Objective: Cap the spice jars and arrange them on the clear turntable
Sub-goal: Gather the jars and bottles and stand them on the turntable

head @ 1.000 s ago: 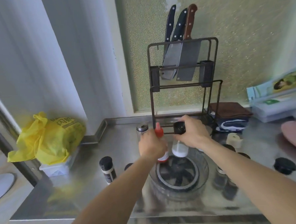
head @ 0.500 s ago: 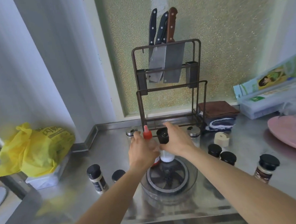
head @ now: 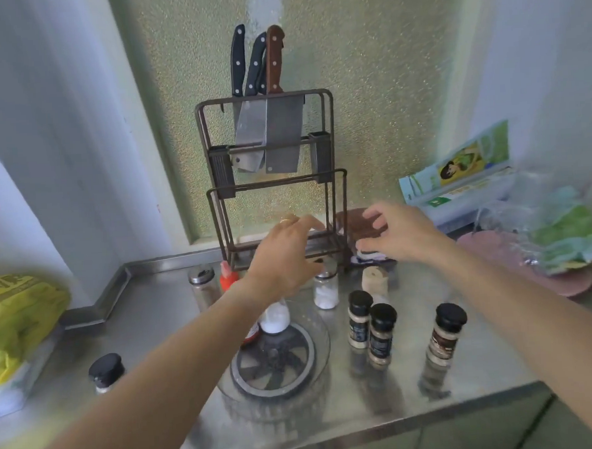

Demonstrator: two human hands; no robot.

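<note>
The clear turntable sits at the counter's middle. A jar of white powder and a red squeeze bottle stand on its back edge, their upper parts partly hidden by my left wrist. My left hand hovers above them, fingers spread, holding nothing. My right hand is open farther right, near the rack's foot. Three black-capped spice jars stand right of the turntable. A silver-capped jar of white powder is behind it, another silver-capped jar back left, and a black-capped jar front left.
A metal knife rack with knives stands against the back wall. A yellow bag lies at the left, with a pink plate and plastic bags at the right. A small beige object stands behind the jars. The counter's front edge is close.
Both hands have let go of the red bottle and the white-powder jar, which now stand on the turntable. The hands have lifted and opened, and the right one has moved right.
</note>
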